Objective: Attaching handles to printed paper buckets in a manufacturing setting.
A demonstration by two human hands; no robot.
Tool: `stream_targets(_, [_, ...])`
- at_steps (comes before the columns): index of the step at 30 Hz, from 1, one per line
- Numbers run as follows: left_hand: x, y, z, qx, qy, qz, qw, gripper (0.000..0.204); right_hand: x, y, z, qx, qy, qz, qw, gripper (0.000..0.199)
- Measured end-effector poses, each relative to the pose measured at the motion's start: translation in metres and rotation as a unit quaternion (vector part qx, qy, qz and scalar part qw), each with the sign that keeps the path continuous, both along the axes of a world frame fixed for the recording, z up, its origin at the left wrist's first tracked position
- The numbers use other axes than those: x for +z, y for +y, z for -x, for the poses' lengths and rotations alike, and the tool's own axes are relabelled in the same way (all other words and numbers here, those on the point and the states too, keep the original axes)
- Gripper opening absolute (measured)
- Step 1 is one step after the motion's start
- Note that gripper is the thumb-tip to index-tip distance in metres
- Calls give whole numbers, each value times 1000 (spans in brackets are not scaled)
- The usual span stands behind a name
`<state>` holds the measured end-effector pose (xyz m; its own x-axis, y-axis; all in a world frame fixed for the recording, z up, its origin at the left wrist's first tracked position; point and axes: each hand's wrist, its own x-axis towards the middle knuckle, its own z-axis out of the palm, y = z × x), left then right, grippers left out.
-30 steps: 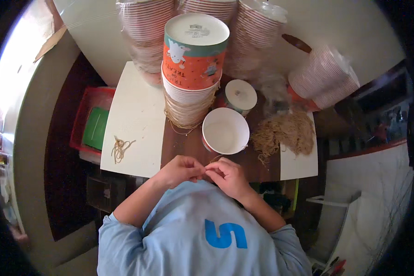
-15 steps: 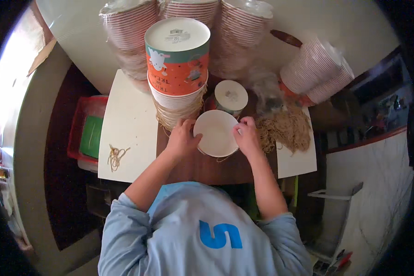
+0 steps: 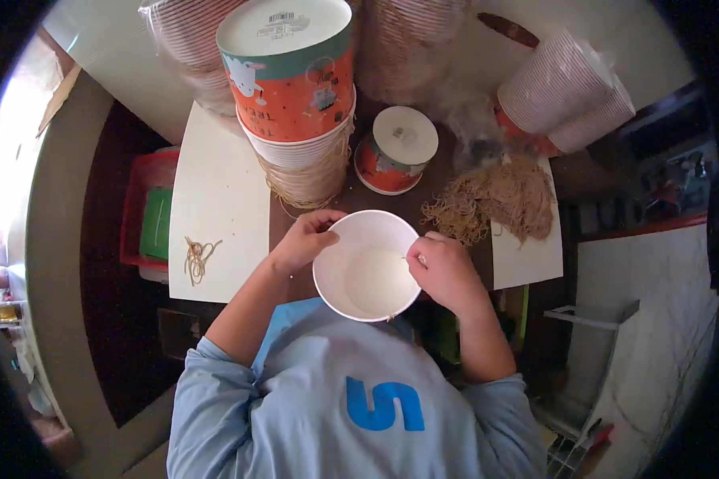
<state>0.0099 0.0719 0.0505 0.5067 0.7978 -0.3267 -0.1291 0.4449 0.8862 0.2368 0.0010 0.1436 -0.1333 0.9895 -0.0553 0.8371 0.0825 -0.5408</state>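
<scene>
A round paper bucket point(image 3: 367, 279), white inside, is tilted so that its mouth faces up toward me, close to my body at the table's near edge. My left hand point(image 3: 305, 242) grips its left rim, thumb inside and fingers around the outside. At the right rim my right hand point(image 3: 446, 270) is closed in a pinch, with a small tan end of cord point(image 3: 405, 258) showing at its fingertips inside the bucket. Another bit of tan cord point(image 3: 390, 318) shows at the near rim. The bucket's outside is hidden.
Ahead stands a tall bucket stack point(image 3: 295, 104), orange and green, with cord draped round it. A single upturned bucket point(image 3: 397, 152) stands beside it. A tan cord heap point(image 3: 507, 199) lies right, a few loose cords point(image 3: 200, 259) left. Wrapped bucket stacks point(image 3: 555, 92) stand behind.
Both hands have brought the bucket nearer to my body and tipped its mouth further toward me. The right fingers have moved from the rim's outer side to just inside it.
</scene>
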Motion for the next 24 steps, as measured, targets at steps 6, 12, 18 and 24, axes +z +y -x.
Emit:
stream_targets(6, [-9, -10, -1, -4, 36, -34, 999, 18, 6, -4, 1, 10, -9, 17, 1000, 4])
stream_targets(12, [1, -20, -2, 50, 111, -101, 987, 14, 0, -8, 3, -14, 5, -4, 1000, 5])
stream_targets(18, [-2, -27, 0, 31, 152, -119, 981, 16, -8, -13, 6, -13, -7, 3, 1000, 7])
stream_targets(24, [8, -29, -2, 43, 224, -139, 964, 19, -6, -14, 11, -9, 29, -18, 999, 6])
